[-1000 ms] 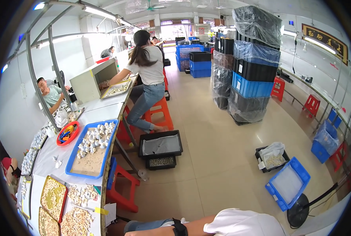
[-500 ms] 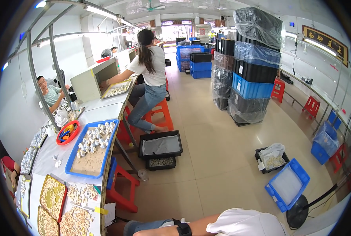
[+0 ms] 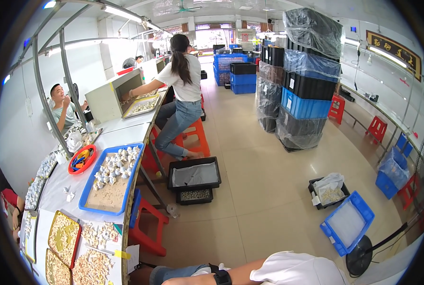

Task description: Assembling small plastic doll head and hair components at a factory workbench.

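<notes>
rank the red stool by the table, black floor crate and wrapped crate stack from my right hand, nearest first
1. red stool by the table, up-left of the right hand
2. black floor crate, ahead, mid-floor
3. wrapped crate stack, far right

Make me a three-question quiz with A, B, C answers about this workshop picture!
1. Where is the blue tray of small pale parts?
A on the long table
B on the floor
C on a stool

2. What colour is the stool beside the table?
A green
B red
C white

3. How is the person in the white shirt?
A lying down
B kneeling
C sitting, reaching into a box

Answers: 1 A, it rests on the tabletop. 2 B, its seat and legs are red. 3 C, seated on an orange stool, arm stretched into the box.
</notes>
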A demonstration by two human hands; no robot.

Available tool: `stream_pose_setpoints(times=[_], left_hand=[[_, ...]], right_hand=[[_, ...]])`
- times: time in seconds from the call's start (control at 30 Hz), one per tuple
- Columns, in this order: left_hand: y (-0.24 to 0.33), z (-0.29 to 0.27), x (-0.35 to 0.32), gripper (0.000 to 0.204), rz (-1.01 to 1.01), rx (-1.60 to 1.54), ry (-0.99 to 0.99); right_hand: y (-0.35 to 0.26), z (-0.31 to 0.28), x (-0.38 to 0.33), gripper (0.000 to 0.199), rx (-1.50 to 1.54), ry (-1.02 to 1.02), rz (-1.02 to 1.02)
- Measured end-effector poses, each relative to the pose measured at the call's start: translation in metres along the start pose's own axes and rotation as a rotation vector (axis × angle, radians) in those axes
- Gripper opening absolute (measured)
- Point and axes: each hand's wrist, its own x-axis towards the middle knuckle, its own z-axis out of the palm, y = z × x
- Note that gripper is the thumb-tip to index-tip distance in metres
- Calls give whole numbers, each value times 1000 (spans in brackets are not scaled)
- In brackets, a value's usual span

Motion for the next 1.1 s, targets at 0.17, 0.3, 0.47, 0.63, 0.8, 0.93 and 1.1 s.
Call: stream_pose_setpoints(times=[0.17,0.3,0.47,0.63,0.8,0.93,1.1], left_hand=[[-1,2,0,11,-4,-5,2],[-6,6,-2,11,66,105,-3],[-12,10,-6,13,60,153,-32],[-12,14,-5,14,36,139,-70],[-15,20,-6,15,-3,110,-129],[-16,22,-6,14,-61,97,-179],[-14,23,-4,19,-87,79,-188]], right_hand=[[1,-3,3,35,16,-51,21],[1,-2,5,34,1,-14,22],[1,-4,8,34,6,-27,33],[3,-6,9,33,41,31,-10],[6,-14,15,33,95,28,-9],[6,-15,15,33,130,58,0],[6,-20,20,33,151,82,-13]])
